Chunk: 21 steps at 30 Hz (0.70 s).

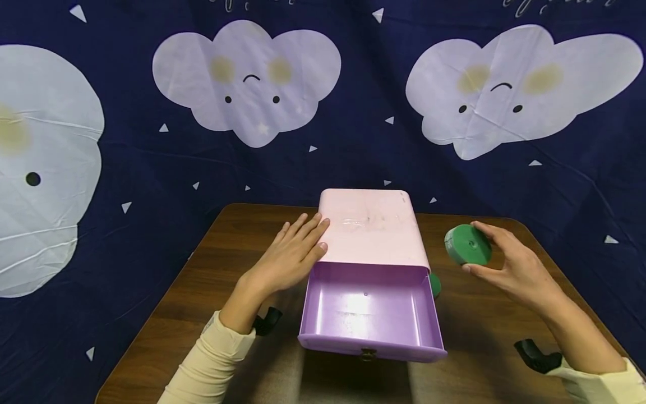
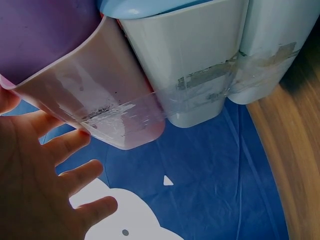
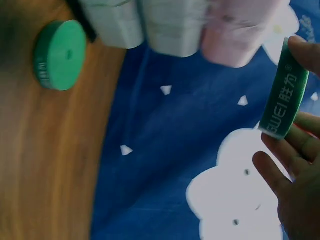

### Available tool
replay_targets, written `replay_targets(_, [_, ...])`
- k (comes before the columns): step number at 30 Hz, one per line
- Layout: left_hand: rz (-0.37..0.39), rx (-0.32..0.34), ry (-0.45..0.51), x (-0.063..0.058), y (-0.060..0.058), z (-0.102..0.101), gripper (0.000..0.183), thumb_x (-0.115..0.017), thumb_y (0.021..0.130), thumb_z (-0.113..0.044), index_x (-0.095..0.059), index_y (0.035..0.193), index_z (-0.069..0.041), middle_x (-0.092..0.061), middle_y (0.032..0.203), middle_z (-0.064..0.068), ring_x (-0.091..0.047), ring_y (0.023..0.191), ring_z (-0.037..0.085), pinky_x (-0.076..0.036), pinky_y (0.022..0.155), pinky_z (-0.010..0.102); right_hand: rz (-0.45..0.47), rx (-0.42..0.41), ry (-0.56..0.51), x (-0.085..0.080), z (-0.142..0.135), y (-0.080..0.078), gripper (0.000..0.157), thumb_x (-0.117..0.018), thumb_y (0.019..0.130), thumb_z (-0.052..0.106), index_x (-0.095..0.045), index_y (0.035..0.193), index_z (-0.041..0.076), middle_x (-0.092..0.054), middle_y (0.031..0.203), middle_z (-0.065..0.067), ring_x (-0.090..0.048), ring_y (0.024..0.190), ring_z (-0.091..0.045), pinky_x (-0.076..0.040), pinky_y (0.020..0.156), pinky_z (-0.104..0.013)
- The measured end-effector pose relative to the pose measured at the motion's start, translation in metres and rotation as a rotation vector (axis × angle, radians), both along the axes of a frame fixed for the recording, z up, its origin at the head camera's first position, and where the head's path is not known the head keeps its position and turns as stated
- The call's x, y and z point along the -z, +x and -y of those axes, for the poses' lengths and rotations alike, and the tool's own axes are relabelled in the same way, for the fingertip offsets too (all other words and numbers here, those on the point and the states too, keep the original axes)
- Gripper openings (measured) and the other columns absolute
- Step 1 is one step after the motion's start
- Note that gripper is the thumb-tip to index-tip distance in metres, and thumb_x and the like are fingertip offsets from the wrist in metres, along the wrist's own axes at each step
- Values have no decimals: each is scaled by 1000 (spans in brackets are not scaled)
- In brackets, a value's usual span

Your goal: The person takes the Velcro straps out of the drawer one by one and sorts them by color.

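Observation:
My right hand pinches a green roll of tape by its edges, thumb below and fingers above, in the air right of the drawer unit. White lettering runs along the rim of this roll in the right wrist view. My left hand, fingers spread, rests at the left top edge of the pink drawer unit. Its purple drawer stands pulled out toward me, with nothing inside. Another green roll of tape lies on the table, mostly hidden behind the drawer's right side in the head view.
Beneath the pink casing, the wrist views show whitish casings joined to it with clear tape. A blue drawer edge shows beside the purple one. The unit stands on a brown wooden table, before a dark blue cloth with clouds.

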<state>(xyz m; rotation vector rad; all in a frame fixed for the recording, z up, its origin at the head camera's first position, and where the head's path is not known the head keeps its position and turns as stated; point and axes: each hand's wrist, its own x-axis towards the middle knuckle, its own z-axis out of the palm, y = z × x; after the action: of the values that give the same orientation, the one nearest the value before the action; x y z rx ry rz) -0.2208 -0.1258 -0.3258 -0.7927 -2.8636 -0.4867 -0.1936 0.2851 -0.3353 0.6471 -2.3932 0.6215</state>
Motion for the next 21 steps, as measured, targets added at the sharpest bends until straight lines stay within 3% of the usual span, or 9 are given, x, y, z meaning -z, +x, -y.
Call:
replay_targets(3, [4, -2, 1, 1, 0, 0, 54, -18, 101, -51, -14, 151, -31, -12, 160, -8, -3, 149, 18, -6, 120, 50, 39, 86, 6, 14, -7, -6, 85, -87, 63, 16, -46, 136, 3, -57, 120, -21, -49, 101, -12, -32, 78, -8])
replay_targets(6, [3, -1, 3, 1, 0, -1, 54, -17, 101, -51, -14, 151, -31, -12, 160, -8, -3, 149, 18, -7, 120, 51, 101, 143, 2, 28, -12, -10, 84, -85, 66, 18, -43, 137, -1, -54, 119, -25, -50, 98, -32, -41, 79, -29])
replay_targets(10, [1, 3, 5, 0, 0, -1, 54, -18, 101, -50, -14, 152, -30, -13, 160, -7, -4, 149, 19, -7, 120, 51, 177, 193, 5, 48, -18, -16, 84, -83, 69, 21, -41, 136, -6, -51, 121, -30, -49, 100, -40, -40, 73, -53])
replay_targets(21, [9, 2, 3, -1, -1, -1, 54, -20, 102, -49, -14, 152, -30, -12, 160, -7, -3, 149, 19, -6, 120, 51, 258, 271, 26, 92, -27, -30, 79, -80, 72, 25, -42, 131, -11, -53, 113, -37, -50, 95, -48, -40, 71, -56])
